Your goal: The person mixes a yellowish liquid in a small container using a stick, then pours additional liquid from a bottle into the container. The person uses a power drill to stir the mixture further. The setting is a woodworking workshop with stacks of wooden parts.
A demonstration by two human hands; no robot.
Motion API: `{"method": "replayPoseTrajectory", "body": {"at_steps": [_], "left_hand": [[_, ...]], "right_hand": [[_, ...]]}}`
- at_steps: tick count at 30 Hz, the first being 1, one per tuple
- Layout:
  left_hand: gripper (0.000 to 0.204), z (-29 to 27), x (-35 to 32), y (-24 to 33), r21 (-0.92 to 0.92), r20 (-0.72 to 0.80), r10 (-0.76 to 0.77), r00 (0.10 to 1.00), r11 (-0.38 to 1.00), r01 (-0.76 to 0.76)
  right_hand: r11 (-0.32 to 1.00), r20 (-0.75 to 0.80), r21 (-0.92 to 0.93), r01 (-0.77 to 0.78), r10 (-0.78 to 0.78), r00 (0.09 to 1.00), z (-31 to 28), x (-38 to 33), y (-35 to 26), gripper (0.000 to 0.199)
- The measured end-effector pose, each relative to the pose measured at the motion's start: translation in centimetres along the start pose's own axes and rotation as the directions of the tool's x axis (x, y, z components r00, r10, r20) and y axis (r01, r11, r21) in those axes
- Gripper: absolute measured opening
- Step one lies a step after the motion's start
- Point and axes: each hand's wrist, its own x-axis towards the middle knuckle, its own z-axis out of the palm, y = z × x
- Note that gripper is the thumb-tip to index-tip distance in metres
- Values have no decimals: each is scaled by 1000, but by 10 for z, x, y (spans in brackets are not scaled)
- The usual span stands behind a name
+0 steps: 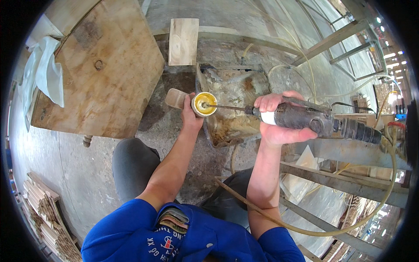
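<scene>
My left hand is wrapped round a small pale cup with yellow paste inside. A flat brown piece juts out to the left of that hand; whether it belongs to the cup I cannot tell. With its fingers closed round the front part, my right hand grips a dark drill lying nearly level. From the drill, a long thin rod runs left, its end down in the cup's paste. Below the rod lies a stained, open tray-like container.
A large wooden board stands at the left, with pale cloth over its edge. A small wood block is beyond the cup. Metal frames line the right, where a yellowish hose loops past my right arm. Wood strips lie lower left.
</scene>
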Motion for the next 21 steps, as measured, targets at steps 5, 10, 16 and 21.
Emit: {"method": "replayPoseTrajectory", "body": {"at_steps": [5, 10, 16, 21], "left_hand": [[30, -2, 1, -4, 50, 14, 5, 1000, 999, -6], [30, -6, 0, -8, 45, 26, -30, 999, 999, 28], [30, -10, 3, -10, 43, 7, -23, 1000, 999, 22], [31, -10, 1, -11, 52, 23, -37, 999, 998, 36]], "right_hand": [[1000, -26, -17, -15, 14, 1000, 2, 1, 1, 96], [999, -54, -21, -34, 33, 998, 2, 1, -1, 95], [999, -52, -17, -44, 43, 998, 0, 1, 2, 95], [998, -69, -22, -55, 54, 996, 2, 1, 0, 96]]}}
